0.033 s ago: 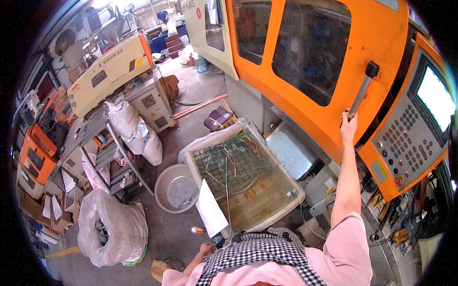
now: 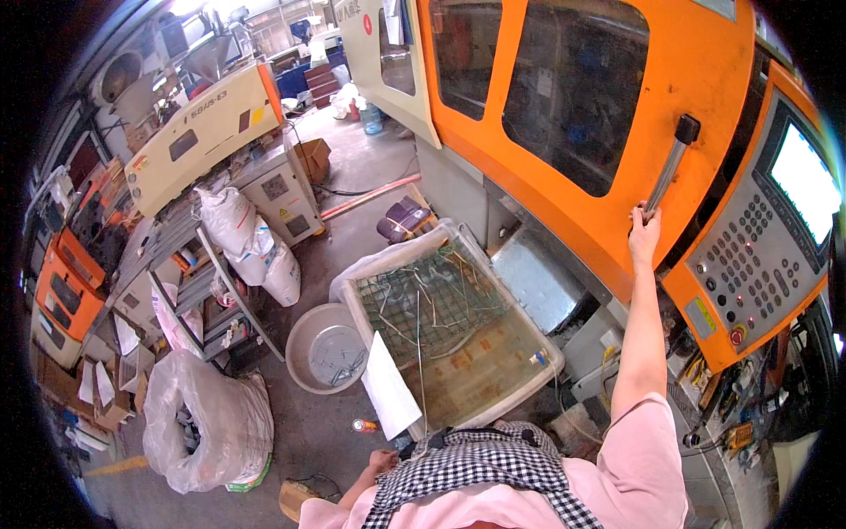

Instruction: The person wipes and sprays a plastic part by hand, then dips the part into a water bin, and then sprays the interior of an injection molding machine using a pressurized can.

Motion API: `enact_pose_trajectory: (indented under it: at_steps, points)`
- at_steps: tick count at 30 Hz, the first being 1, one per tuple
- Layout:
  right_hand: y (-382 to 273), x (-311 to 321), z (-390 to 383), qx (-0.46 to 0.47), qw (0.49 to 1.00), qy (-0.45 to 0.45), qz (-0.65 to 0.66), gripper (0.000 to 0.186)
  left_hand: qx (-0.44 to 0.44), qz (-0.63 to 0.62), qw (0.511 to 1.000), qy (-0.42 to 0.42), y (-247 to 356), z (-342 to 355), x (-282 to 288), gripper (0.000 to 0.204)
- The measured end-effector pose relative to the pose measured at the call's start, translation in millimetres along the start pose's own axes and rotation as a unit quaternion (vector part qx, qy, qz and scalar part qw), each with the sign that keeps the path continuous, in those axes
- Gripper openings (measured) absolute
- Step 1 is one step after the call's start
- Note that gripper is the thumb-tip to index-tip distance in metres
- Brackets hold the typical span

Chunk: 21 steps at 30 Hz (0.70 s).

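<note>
The right hand (image 2: 645, 231) curls closed around the lower end of the metal bar handle (image 2: 669, 172) mounted on the orange machine door (image 2: 674, 66). The handle's long axis slants across the view, from the fist at lower left to its black end bracket (image 2: 687, 129) at upper right, left of the keypad console (image 2: 749, 264). The left hand (image 2: 383, 461) hangs beside the checked apron (image 2: 467, 467), its fingers bent; whether it grips anything, I cannot tell
</note>
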State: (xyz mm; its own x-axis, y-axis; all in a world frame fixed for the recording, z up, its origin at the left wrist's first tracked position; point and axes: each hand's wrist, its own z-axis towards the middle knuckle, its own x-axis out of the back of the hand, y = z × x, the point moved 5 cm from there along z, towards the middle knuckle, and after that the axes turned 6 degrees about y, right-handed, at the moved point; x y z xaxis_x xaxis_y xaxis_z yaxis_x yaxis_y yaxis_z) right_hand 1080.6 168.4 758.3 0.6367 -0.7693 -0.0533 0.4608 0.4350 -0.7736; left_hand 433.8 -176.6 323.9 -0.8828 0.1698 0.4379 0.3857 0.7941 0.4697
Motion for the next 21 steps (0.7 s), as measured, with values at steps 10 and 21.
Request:
enact_pose_trajectory:
  at_steps: [10,21]
  points:
    - [1,-1,1,0.013,1.0,-0.003,0.002,0.018,-0.128,0.143,0.981,0.005,-1,7,1,0.04]
    - [1,-1,1,0.007,1.0,-0.005,0.008,0.014,0.012,0.016,1.0,0.004,4,-10,2,0.036]
